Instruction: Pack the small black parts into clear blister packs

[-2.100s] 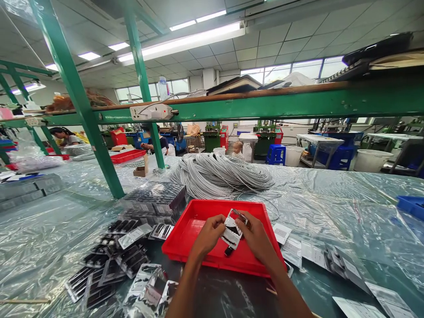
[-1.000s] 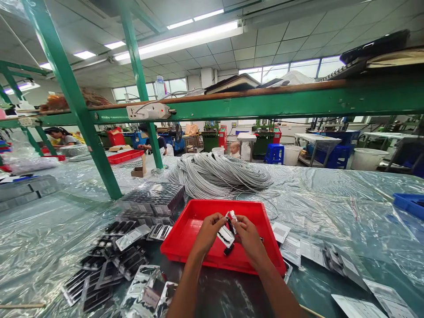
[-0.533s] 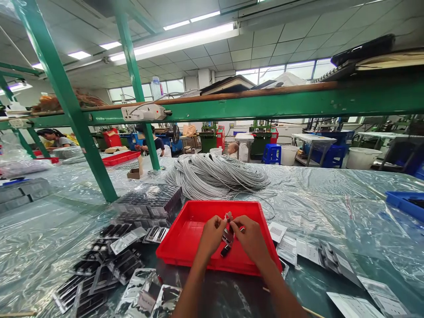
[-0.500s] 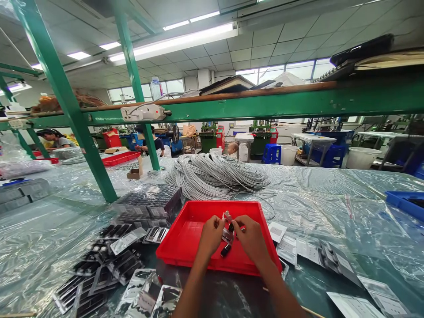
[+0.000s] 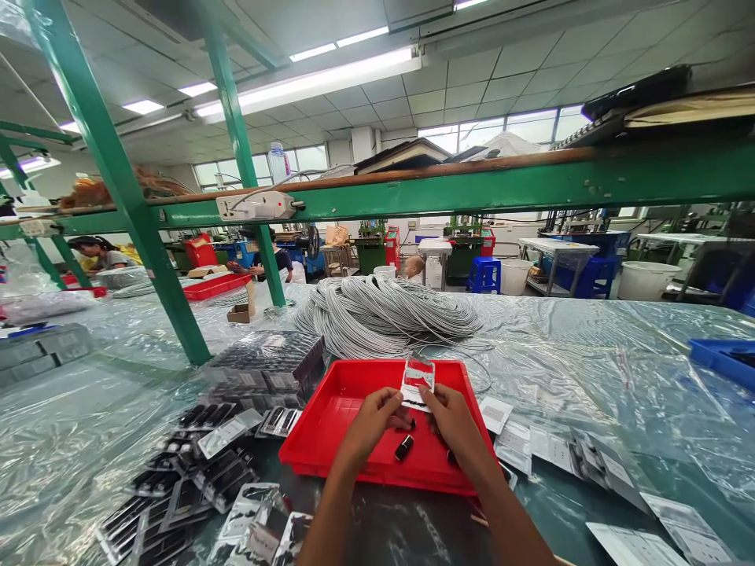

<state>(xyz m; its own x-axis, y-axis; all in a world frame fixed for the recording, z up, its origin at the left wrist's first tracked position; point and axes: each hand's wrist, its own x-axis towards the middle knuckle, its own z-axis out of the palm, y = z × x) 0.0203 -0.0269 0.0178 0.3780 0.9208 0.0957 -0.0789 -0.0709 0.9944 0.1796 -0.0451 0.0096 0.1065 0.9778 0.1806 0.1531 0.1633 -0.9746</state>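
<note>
Raised since the earlier frame, the torn white rectangular card (image 5: 412,395) sits mid-frame, grasped by the right hand (image 5: 455,420); left hand (image 5: 373,420) grip indeterminable. Rectangular red plastic tray (image 5: 330,424) beneath presumably catches whatever drops.

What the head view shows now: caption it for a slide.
Right hand grips a torn white card, left hand at its edge, over a red tray; coiled grey cable lies behind.
</note>
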